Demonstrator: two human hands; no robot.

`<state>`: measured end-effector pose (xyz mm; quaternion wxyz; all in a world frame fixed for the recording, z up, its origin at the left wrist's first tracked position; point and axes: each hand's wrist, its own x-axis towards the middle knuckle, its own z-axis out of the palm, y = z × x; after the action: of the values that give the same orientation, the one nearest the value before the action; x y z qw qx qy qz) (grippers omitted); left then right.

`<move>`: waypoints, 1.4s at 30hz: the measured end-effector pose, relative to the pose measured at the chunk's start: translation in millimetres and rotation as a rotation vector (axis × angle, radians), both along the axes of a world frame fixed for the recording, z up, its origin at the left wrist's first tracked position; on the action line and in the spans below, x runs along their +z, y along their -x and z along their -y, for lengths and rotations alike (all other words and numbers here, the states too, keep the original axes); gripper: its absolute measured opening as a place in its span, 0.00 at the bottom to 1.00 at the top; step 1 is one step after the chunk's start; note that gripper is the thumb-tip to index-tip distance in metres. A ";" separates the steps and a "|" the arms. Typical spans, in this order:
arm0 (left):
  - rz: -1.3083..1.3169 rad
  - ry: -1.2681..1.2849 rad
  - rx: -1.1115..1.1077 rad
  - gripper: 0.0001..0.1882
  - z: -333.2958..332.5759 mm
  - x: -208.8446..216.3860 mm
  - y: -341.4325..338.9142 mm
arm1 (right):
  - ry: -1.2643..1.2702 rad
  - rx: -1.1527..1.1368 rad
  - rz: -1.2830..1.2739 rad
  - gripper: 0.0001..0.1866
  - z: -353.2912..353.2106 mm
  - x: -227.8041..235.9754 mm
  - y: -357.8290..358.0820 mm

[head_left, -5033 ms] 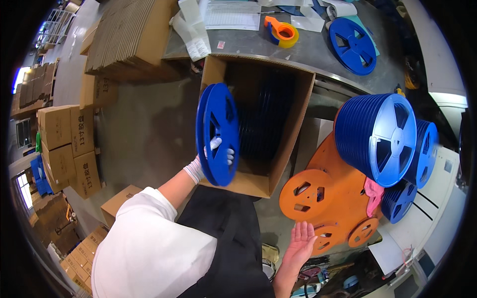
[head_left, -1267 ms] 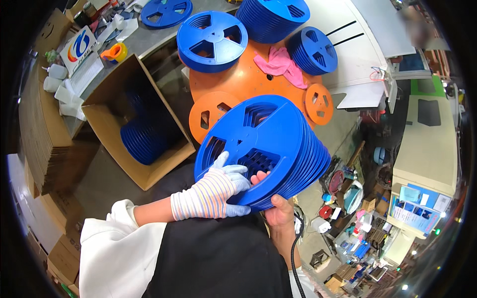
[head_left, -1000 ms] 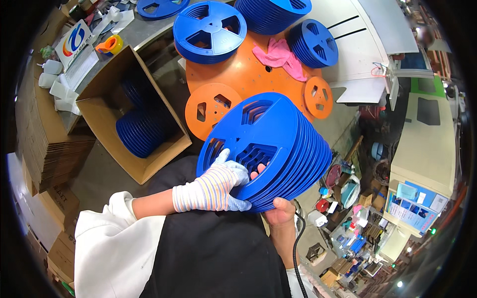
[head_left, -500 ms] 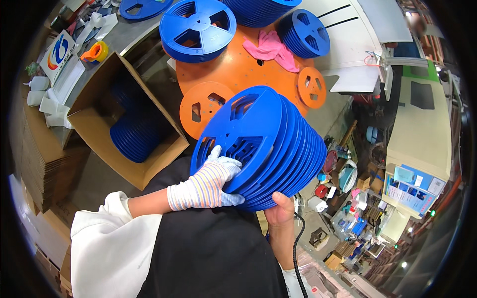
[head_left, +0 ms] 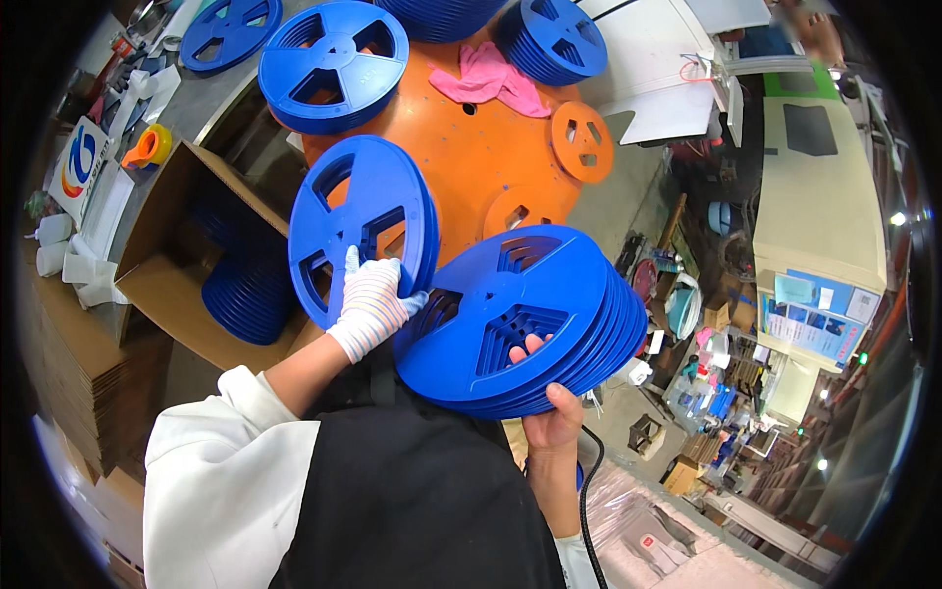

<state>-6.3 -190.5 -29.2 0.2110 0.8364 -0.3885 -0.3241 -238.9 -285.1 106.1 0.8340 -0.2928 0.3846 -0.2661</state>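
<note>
In a striped glove, my left hand [head_left: 371, 304] grips the lower rim of a few blue plastic reel discs [head_left: 392, 182], with fingertips by a cut-out and the thumb at the edge. These discs stand tilted, apart from a thicker stack of blue reel discs [head_left: 491, 285] on their right. My bare right hand [head_left: 554, 417] holds that stack from below, thumb on the outer rim and fingertips showing through a window of the discs. Behind both lies the orange round table [head_left: 451, 167].
An open cardboard box [head_left: 157, 294] with blue discs inside stands at left. More blue reel stacks [head_left: 334, 59], a pink cloth [head_left: 491, 79] and an orange disc [head_left: 582, 142] rest on the orange table. A yellow-orange tape dispenser [head_left: 147, 147] is on the grey bench.
My left hand has moved left and up, taking a few discs off the stack. The rest of the stack, in my right hand, has tipped flatter. The view has shifted slightly.
</note>
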 end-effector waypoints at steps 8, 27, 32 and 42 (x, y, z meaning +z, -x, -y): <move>-0.108 0.191 -0.051 0.24 -11.1 35.3 0.4 | 0.012 -0.039 -0.034 0.38 -0.2 0.5 -1.5; -0.009 0.305 -0.088 0.29 -16.5 60.8 14.2 | 0.070 0.077 -0.165 0.42 -1.8 2.5 -30.7; 0.088 0.078 0.045 0.25 -3.2 -3.8 10.9 | 0.079 0.006 -0.109 0.40 1.6 -0.3 -18.0; -0.028 0.268 -0.023 0.23 -1.2 29.9 -8.1 | 0.014 -0.030 0.081 0.40 15.1 -8.9 9.9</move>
<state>1.7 -189.3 0.7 0.3225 0.7915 -0.4350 -0.2835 -248.9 -300.2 97.2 0.8429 -0.2817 0.3529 -0.2927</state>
